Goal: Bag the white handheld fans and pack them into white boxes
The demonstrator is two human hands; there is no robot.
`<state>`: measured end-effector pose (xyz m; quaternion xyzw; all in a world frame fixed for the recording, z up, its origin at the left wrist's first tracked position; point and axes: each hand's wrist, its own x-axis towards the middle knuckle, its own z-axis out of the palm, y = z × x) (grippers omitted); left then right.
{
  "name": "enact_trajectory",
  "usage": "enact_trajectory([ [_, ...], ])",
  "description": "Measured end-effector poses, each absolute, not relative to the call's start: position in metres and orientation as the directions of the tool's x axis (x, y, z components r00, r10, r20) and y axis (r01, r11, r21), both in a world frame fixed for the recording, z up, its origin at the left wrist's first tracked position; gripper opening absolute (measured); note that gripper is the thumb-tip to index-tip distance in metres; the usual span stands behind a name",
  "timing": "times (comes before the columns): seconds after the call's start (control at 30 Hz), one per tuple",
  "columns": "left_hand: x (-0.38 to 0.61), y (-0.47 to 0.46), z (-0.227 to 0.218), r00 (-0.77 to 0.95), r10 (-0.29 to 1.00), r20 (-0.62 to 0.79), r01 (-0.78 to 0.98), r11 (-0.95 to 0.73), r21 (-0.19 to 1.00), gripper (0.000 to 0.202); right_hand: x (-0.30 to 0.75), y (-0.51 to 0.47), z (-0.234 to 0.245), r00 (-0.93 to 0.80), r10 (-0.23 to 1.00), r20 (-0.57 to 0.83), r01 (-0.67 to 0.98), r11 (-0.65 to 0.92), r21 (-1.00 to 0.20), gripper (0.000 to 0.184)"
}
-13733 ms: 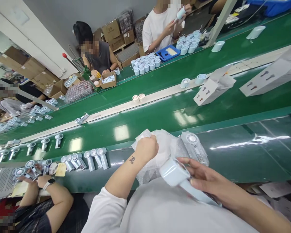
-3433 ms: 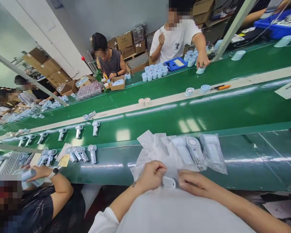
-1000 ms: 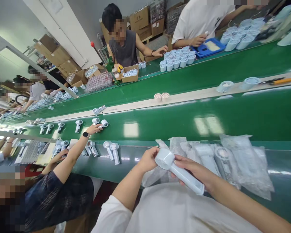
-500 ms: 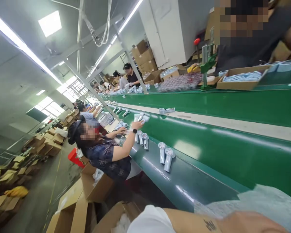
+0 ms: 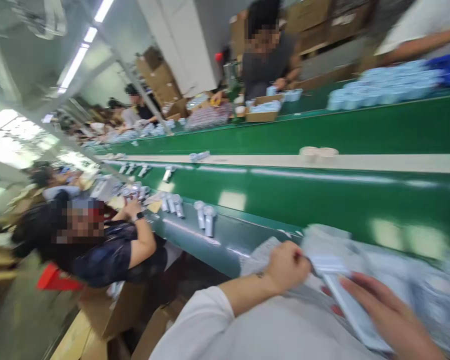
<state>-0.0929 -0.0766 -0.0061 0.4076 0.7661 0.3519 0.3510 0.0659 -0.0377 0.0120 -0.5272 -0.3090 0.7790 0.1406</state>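
Observation:
A light-blue handheld fan [image 5: 354, 305] lies slanted across my right hand [image 5: 390, 310], which is closed around its handle. Its upper end points toward my left hand [image 5: 287, 267]. The fingers of my left hand are curled together right beside that end; what they pinch is blurred and hidden. Under and behind both hands spreads translucent plastic wrapping [image 5: 330, 237], with more pale wrapped items [image 5: 435, 290] to the right. On the dark green bench to the left, two similar handheld fans [image 5: 209, 220] lie side by side.
A co-worker [image 5: 105, 240] sits at left, hands on fans. A green conveyor [image 5: 270, 210] with a pale centre strip runs across. Two whitish round parts [image 5: 318, 154] rest on the strip. Across it are another person [image 5: 266, 55], a parts box [image 5: 262, 115] and stacked light-blue pieces [image 5: 386, 85].
My view has swung right. My right hand has come into view with a handheld fan, and my left hand now shows curled beside it. The co-worker's hands have drawn back from the conveyor.

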Motion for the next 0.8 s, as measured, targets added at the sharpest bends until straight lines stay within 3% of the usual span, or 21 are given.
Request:
enact_trajectory([
  [0.03,-0.094,-0.076,-0.006,-0.406,0.889,-0.212,0.386,0.377,0.842,0.006,0.075,-0.040,0.022,-0.284,0.565,-0.774,0.072,-0.793,-0.605,0.051],
  [0.1,-0.097,-0.076,-0.004,-0.361,0.928,-0.095,0.416,0.251,0.874,0.005,0.078,-0.042,0.037,-0.254,0.530,-0.809,0.015,-0.834,-0.552,0.050],
  [0.23,-0.103,-0.085,0.007,-0.197,0.979,0.053,0.445,0.042,0.895,0.008,0.073,-0.045,0.046,-0.324,0.508,-0.798,-0.076,-0.855,-0.513,0.048],
  [0.43,-0.103,-0.080,0.022,-0.251,0.968,-0.008,0.432,0.119,0.894,0.006,0.087,-0.046,0.048,-0.387,0.488,-0.782,0.016,-0.845,-0.535,0.056],
  [0.57,-0.099,-0.075,0.022,-0.141,0.987,0.074,0.461,-0.001,0.887,0.006,0.088,-0.043,0.056,-0.416,0.457,-0.786,0.052,-0.851,-0.522,0.068],
  [0.7,-0.102,-0.082,0.024,0.016,0.999,0.041,0.439,-0.043,0.897,0.006,0.087,-0.048,0.056,-0.341,0.541,-0.769,0.018,-0.814,-0.581,0.063],
  [0.8,-0.104,-0.083,0.029,0.007,0.999,0.033,0.438,-0.033,0.898,0.006,0.088,-0.053,0.054,-0.305,0.602,-0.738,-0.034,-0.782,-0.623,0.056],
])
